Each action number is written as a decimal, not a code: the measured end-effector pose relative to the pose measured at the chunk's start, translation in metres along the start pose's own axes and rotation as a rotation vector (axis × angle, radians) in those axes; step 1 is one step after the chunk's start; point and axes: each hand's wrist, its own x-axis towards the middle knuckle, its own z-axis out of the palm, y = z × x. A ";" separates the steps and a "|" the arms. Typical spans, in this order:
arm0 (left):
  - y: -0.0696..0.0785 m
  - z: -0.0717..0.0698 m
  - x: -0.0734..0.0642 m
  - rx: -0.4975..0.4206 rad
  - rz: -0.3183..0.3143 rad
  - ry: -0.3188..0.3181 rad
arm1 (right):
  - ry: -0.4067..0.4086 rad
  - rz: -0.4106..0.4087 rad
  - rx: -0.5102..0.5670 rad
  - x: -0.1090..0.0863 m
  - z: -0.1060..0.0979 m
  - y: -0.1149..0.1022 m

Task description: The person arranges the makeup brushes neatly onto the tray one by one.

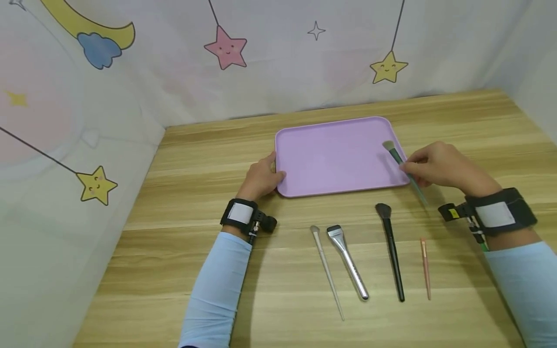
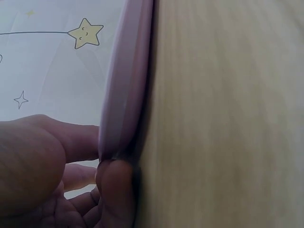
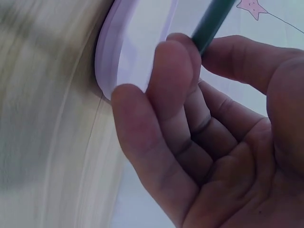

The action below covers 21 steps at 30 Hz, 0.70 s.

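1. The left arm, in a light-blue sleeve, reaches forward.
2. The left hand grips between thumb and fingers.
3. The right arm, likewise sleeved, reaches forward and inward.
4. The right hand pinches between thumb and fingertips, its other fingers bent.

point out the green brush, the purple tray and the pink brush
green brush (image 1: pixel 395 154), head view, green part below bristles
purple tray (image 1: pixel 332 155), head view, bare middle
pink brush (image 1: pixel 426 270), head view, handle
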 end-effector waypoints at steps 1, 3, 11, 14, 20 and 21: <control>0.000 0.000 0.000 0.000 0.001 0.001 | 0.006 -0.001 0.000 0.001 0.000 0.000; 0.000 -0.001 0.000 0.003 0.005 0.003 | 0.022 -0.003 0.003 0.002 0.001 0.000; -0.002 0.002 -0.002 0.009 0.021 0.010 | 0.060 -0.006 -0.008 0.011 0.005 0.002; -0.002 0.003 -0.003 0.007 0.021 0.014 | 0.055 -0.005 -0.004 0.014 0.006 0.003; -0.001 0.001 -0.003 0.005 0.021 0.023 | 0.060 -0.001 -0.009 0.020 0.006 0.006; -0.001 0.001 -0.003 0.004 0.021 0.023 | 0.065 0.002 -0.010 0.020 0.006 0.006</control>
